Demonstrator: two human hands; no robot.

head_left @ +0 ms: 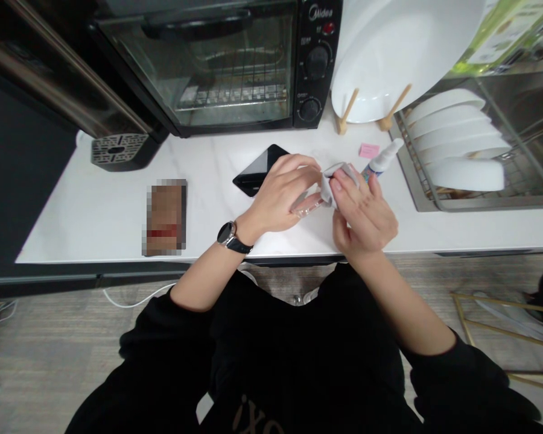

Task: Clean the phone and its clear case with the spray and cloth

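Note:
My left hand (286,191) has its fingers closed on a pair of eyeglasses (308,208) with a clear frame, partly hidden by the fingers. A light grey cleaning cloth (329,187) is pinched in my right hand (364,211), pressed against the far end of the glasses. Both hands meet just above the counter. Behind my left hand lies a black angular case (260,169), partly covered by it. A small white spray bottle (384,160) is just beyond my right fingers, its lower part hidden.
The white counter (95,223) carries a blurred-out brown rectangular item (165,217) at left and a pink slip (369,150). Behind stand a black toaster oven (235,66), a drip tray (120,150) and a large white plate (402,54). White bowls (466,172) fill a rack at right.

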